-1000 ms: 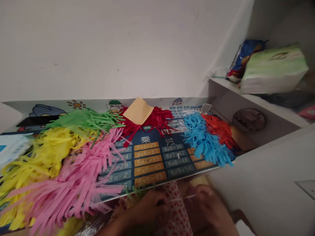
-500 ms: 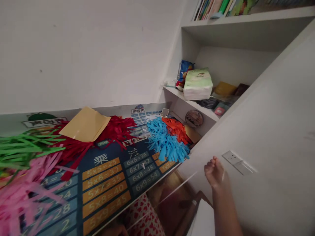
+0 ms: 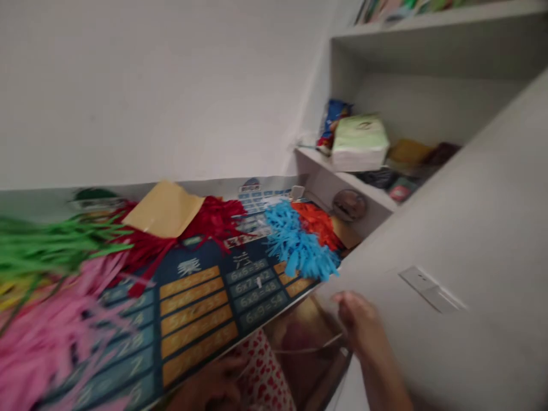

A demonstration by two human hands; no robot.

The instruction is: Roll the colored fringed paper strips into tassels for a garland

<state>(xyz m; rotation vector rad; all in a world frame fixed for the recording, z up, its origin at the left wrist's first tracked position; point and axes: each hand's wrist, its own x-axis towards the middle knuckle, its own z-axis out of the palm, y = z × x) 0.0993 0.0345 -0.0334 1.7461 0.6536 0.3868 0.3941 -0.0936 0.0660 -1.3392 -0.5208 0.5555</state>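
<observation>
My right hand is off the table's right edge, in front of a white panel, blurred, with its fingers closed. A thin white string runs in a slack curve from beside it toward the left; its held end is hidden. My left hand, dark and smeared, is low beneath the table's front edge near heart-patterned cloth; whether it holds anything does not show. Nearest on the tabletop are blue paper fringe and orange-red fringe.
Green, pink and dark red fringe lie on the table mat with times tables. A tan paper piece rests on the red. Shelves hold a tissue pack. A wall socket is at right.
My right hand has moved down and left, and the string has gone from taut to slack. My left hand has risen further into view. The whole view has shifted slightly.
</observation>
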